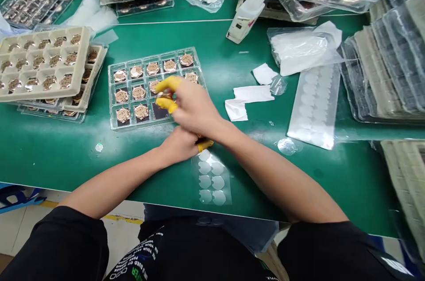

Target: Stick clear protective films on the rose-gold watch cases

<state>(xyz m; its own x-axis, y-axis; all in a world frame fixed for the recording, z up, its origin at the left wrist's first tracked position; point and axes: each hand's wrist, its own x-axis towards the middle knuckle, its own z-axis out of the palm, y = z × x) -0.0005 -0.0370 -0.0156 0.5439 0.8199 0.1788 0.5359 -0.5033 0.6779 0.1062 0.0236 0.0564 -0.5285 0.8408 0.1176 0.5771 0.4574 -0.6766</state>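
Note:
A clear plastic tray (151,128) of rose-gold watch cases lies in front of me. My right hand (194,103), with yellow finger cots on thumb and forefinger, pinches a watch case (165,95) above the tray's front rows. Beneath it shows a dark pocket (160,111) without a case. My left hand (181,144) rests lower, crossed under my right hand. One yellow-covered fingertip sticks out to the right; its other fingers are mostly hidden. Just below that fingertip lies a sheet of round clear film stickers (212,181) on the green table.
Stacked trays of watch cases (43,61) stand at left, with more along the back. A white bottle (247,15) stands behind. White cloth pieces (254,93), a bagged white pack (299,48) and a larger sticker sheet (315,103) lie rightward. Tray stacks (392,59) line the right edge.

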